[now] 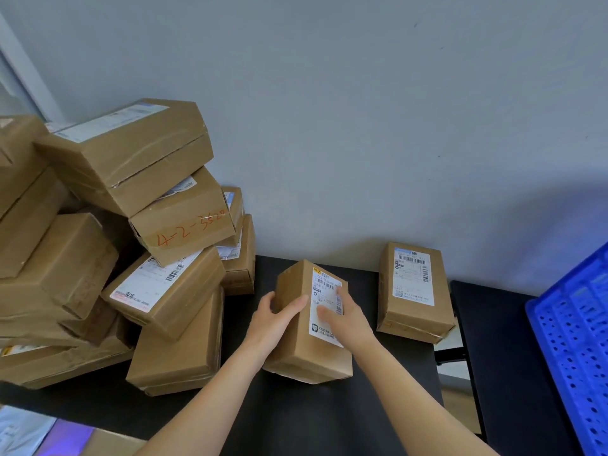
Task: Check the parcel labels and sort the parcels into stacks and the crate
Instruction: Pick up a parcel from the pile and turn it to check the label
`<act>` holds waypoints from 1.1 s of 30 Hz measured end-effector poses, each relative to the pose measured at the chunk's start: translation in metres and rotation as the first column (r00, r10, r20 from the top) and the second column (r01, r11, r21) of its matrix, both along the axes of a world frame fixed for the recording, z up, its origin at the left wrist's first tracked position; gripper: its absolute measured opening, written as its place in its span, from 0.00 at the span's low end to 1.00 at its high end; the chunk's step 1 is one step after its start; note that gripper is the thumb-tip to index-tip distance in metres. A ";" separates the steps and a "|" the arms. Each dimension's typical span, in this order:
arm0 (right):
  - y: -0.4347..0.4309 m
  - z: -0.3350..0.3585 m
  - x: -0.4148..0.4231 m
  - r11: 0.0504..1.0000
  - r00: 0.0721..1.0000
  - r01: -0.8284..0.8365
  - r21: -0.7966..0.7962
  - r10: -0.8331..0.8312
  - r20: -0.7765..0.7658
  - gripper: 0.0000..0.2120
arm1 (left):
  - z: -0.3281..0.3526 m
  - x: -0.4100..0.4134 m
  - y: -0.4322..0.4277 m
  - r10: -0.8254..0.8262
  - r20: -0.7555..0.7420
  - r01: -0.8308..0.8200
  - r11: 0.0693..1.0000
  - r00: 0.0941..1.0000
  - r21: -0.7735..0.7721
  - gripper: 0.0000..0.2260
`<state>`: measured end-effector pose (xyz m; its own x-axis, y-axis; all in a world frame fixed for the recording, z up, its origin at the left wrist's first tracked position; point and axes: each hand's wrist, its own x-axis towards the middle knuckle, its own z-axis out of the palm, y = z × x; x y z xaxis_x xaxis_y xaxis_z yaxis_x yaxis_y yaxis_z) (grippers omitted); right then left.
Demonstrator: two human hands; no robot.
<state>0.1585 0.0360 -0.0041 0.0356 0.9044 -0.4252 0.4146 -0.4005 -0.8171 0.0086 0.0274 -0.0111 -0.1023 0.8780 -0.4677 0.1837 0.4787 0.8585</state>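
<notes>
Cardboard parcel (304,343), white barcode label facing up, centre frame on black table (312,419) | left hand (274,319) and right hand (345,319) fingers clamped on its sides | left pile box (187,222) handwritten "4-2-3520" in red | perforated blue plastic crate (572,340) right edge

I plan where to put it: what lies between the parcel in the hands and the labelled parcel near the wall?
Nothing: in the head view, only bare black table separates the held parcel from the labelled parcel.
</notes>
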 end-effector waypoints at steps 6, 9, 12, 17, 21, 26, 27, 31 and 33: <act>0.002 0.004 0.003 1.000 0.998 -0.002 -0.008 0.001 -0.056 0.27 | -0.001 0.003 0.006 0.036 -0.082 -0.032 0.998 0.996 0.052 0.37; 0.002 0.002 0.005 0.998 0.988 0.045 -0.052 -0.052 -0.142 0.27 | -0.002 0.007 0.008 0.026 -0.158 -0.014 0.997 0.987 0.076 0.35; 0.001 0.001 0.008 0.996 0.983 0.056 -0.074 -0.068 -0.168 0.30 | -0.004 0.011 0.009 -0.002 -0.193 0.019 0.996 0.981 0.089 0.33; -0.001 -0.003 0.010 0.997 0.991 0.024 -0.068 -0.032 -0.128 0.33 | -0.005 0.017 0.011 -0.078 -0.219 0.096 0.993 0.973 0.075 0.34; 0.001 -0.007 0.010 0.998 0.994 0.017 -0.068 -0.025 -0.110 0.36 | -0.010 0.014 0.014 -0.147 -0.158 0.146 0.989 0.976 -0.020 0.37; 0.002 -0.010 0.008 0.995 0.997 0.003 -0.096 -0.010 -0.075 0.35 | -0.011 0.013 0.013 -0.161 0.003 0.160 0.983 0.987 -0.089 0.33; 0.001 -0.011 0.008 0.995 0.998 0.001 -0.095 -0.008 -0.069 0.34 | -0.012 0.012 0.013 -0.158 0.015 0.159 0.983 0.987 -0.094 0.32; 0.000 -0.013 0.006 0.997 0.999 0.009 -0.072 -0.012 -0.039 0.30 | -0.018 0.012 0.013 -0.141 0.027 0.143 0.985 0.990 -0.097 0.33; 0.003 -0.013 0.006 0.997 1.000 -0.005 -0.075 0.003 -0.024 0.30 | -0.019 0.012 0.014 -0.147 0.012 0.147 0.985 0.989 -0.090 0.33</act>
